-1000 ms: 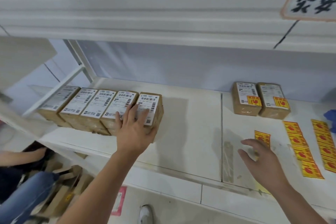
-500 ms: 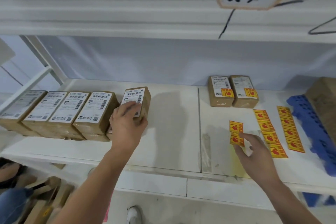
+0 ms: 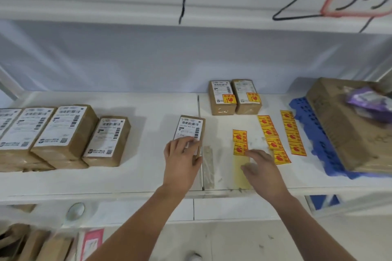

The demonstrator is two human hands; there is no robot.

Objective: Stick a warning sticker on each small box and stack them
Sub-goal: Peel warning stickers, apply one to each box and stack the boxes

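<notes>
Under left hand (image 3: 182,161) — rectangular cardboard box (image 3: 190,128)

Matt brown cardboard, white paper label: small box (image 3: 191,127). Smooth yellow printed paper: warning stickers (image 3: 240,136). Smooth white, scuffed in places: shelf (image 3: 137,178). Rigid blue moulded plastic: pallet (image 3: 311,133).

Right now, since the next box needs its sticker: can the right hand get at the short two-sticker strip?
Probably yes. The right hand is beside the two-sticker strip, fingertips at its near end, and nothing lies over it. The left hand grips the box off to the side.
</notes>
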